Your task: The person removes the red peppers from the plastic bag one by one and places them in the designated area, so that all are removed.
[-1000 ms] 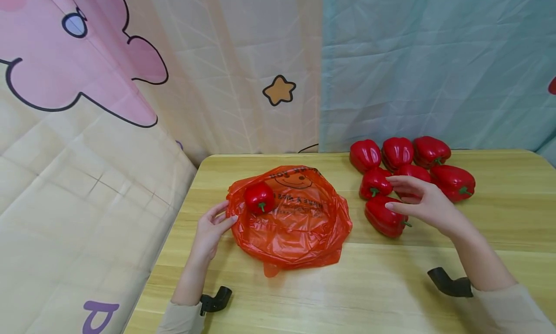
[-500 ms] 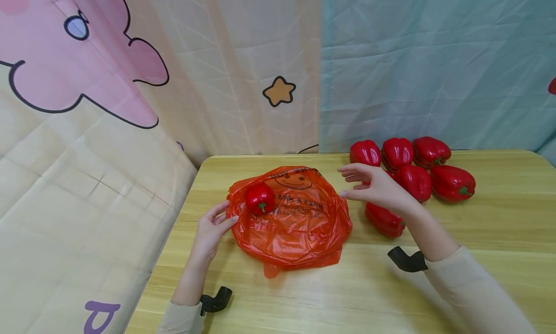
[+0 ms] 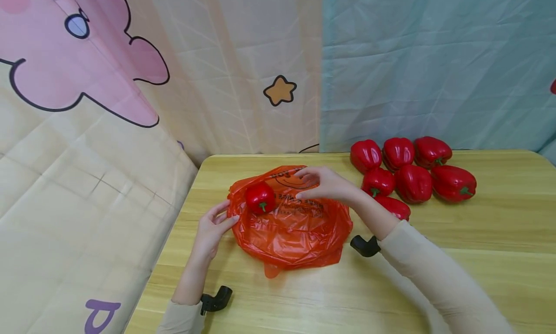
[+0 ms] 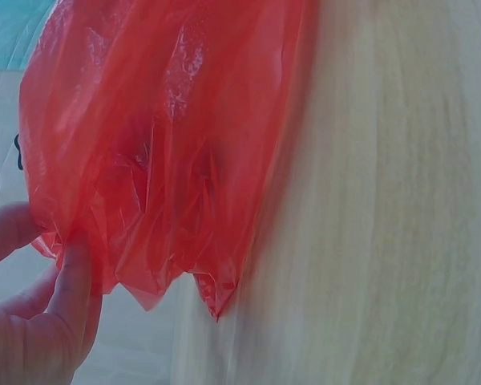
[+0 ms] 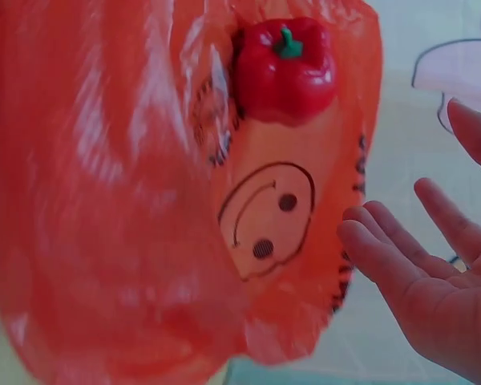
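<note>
An orange-red plastic bag (image 3: 291,235) with a printed smiley lies on the table with its mouth spread wide. One red bell pepper (image 3: 260,197) with a green stem sits inside, near the left rim. My left hand (image 3: 210,232) pinches the bag's left edge between thumb and fingers, as the left wrist view also shows. Over the back right part of the bag hovers my right hand (image 3: 326,183), fingers apart and holding nothing. The right wrist view has the hand (image 5: 441,281) beside the bag, apart from the pepper (image 5: 287,76).
Several more red bell peppers (image 3: 414,183) lie clustered at the back right of the wooden table (image 3: 499,218). Printed curtains (image 3: 391,68) hang behind the table and along its left side. A black camera mount is strapped on each wrist.
My right hand has moved left from over the pepper cluster to above the bag, with nothing in it. The left hand, the bag and the pepper inside have stayed put.
</note>
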Available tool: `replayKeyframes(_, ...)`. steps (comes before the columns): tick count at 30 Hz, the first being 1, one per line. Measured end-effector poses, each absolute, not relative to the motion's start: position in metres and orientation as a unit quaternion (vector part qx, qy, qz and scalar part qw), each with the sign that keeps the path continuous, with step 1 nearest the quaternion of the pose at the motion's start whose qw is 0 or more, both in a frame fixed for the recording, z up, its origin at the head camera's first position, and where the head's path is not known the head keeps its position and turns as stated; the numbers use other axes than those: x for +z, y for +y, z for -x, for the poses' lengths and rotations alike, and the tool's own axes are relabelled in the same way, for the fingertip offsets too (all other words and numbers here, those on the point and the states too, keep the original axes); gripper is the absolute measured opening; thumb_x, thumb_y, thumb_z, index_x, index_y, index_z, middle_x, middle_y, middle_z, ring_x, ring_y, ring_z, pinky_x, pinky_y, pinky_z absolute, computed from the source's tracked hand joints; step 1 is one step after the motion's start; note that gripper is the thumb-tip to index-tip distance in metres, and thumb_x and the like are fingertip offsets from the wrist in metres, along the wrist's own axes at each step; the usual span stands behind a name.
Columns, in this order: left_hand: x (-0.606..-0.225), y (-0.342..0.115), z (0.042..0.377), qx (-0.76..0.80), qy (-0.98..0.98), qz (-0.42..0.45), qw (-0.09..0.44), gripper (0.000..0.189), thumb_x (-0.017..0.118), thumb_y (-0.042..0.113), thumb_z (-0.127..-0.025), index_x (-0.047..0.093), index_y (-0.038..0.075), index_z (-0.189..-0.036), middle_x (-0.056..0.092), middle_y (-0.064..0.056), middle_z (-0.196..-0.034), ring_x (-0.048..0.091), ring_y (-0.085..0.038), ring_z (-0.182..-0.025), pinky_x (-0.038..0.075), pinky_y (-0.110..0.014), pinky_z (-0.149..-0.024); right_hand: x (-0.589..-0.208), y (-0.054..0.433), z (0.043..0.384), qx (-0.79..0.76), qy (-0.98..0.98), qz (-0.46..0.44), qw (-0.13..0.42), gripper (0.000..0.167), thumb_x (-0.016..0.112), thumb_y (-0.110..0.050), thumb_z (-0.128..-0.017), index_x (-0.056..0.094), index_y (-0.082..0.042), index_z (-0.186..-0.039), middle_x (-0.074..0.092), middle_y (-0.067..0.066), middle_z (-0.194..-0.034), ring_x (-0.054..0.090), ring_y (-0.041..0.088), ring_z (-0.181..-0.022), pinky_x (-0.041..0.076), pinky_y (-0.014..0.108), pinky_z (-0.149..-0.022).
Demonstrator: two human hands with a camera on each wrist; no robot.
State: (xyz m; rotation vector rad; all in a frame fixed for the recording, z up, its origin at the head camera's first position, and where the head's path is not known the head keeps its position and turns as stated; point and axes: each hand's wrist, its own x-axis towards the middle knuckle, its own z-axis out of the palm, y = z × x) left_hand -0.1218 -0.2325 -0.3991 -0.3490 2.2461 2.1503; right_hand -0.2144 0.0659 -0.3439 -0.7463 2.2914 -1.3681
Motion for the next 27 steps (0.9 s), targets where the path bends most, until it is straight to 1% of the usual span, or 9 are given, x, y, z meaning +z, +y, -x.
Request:
replayKeyframes(3,-0.399,-0.232,0.122,0.688,0.717,0.110,0.006,0.052,0.060,-0.004,-0.087,0.041,-0.001,-0.136,0.043,-0.016,-0.135,0.050,-0.029,-0.117,0.052,-0.023,-0.082,-0.348,0.052,0.217,-0.495,0.803,0.259,0.207,0.054,0.074,-0.017,-0.080,0.052,-0.002,-0.127,0.053,0.021,-0.124,0.051,0.039,-0.115,0.050,0.041,-0.089)
replayKeyframes(7,-0.399,-0.232,0.122,0.686,0.719,0.106,0.005,0.053,0.060,-0.004,-0.087,0.041,-0.001,-0.136,0.043,-0.015,-0.135,0.049,-0.030,-0.118,0.051,-0.023,-0.082,-0.355,0.036,0.221,-0.501,0.801,0.246,0.216,0.054,0.074,-0.016,-0.079,0.053,-0.003,-0.127,0.052,0.021,-0.127,0.050,0.039,-0.116,0.051,0.040,-0.088)
replayKeyframes(12,-0.399,-0.232,0.122,0.686,0.720,0.102,0.003,0.052,0.060,-0.003,-0.087,0.041,-0.001,-0.136,0.043,-0.016,-0.135,0.050,-0.030,-0.117,0.051,-0.023,-0.082,-0.362,0.018,0.221,-0.500,0.810,0.211,0.222,0.057,0.075,-0.019,-0.079,0.053,-0.004,-0.128,0.052,0.019,-0.128,0.051,0.033,-0.115,0.050,0.039,-0.088)
replayKeyframes(14,-0.399,-0.232,0.122,0.686,0.720,0.102,0.003,0.052,0.061,-0.003,-0.087,0.041,-0.001,-0.136,0.043,-0.016,-0.136,0.050,-0.030,-0.117,0.051,-0.023,-0.082,-0.365,0.011,0.221,-0.499,0.815,0.193,0.222,0.058,0.076,-0.021,-0.079,0.053,-0.003,-0.128,0.054,0.018,-0.126,0.053,0.030,-0.111,0.051,0.037,-0.086)
replayKeyframes(16,-0.400,-0.232,0.122,0.687,0.720,0.102,0.004,0.052,0.061,-0.003,-0.087,0.041,-0.001,-0.135,0.043,-0.016,-0.136,0.049,-0.030,-0.118,0.051,-0.023,-0.082,-0.368,0.004,0.220,-0.502,0.818,0.170,0.222,0.057,0.076,-0.022,-0.078,0.053,-0.004,-0.128,0.055,0.016,-0.124,0.054,0.027,-0.107,0.052,0.035,-0.084)
replayKeyframes(20,-0.400,-0.232,0.121,0.684,0.722,0.102,0.006,0.052,0.061,-0.003,-0.087,0.041,-0.001,-0.135,0.042,-0.016,-0.136,0.048,-0.032,-0.119,0.051,-0.023,-0.082,-0.372,-0.007,0.219,-0.514,0.819,0.121,0.224,0.058,0.076,-0.023,-0.078,0.053,-0.005,-0.128,0.054,0.012,-0.123,0.053,0.025,-0.103,0.051,0.034,-0.084)
replayKeyframes(24,-0.400,-0.232,0.121,0.686,0.720,0.104,0.006,0.052,0.061,-0.003,-0.087,0.042,-0.001,-0.135,0.042,-0.015,-0.136,0.048,-0.031,-0.119,0.051,-0.023,-0.082,-0.376,-0.017,0.218,-0.550,0.798,0.054,0.241,0.059,0.076,-0.025,-0.079,0.051,-0.005,-0.129,0.050,0.013,-0.129,0.050,0.026,-0.103,0.050,0.039,-0.087)
replayKeyframes(27,-0.401,-0.231,0.121,0.685,0.721,0.106,0.007,0.052,0.061,-0.003,-0.087,0.042,0.000,-0.135,0.043,-0.015,-0.136,0.048,-0.030,-0.118,0.051,-0.022,-0.082,-0.378,-0.023,0.218,-0.581,0.771,0.004,0.258,0.063,0.075,-0.025,-0.079,0.047,-0.005,-0.131,0.045,0.014,-0.133,0.050,0.028,-0.106,0.049,0.042,-0.089)
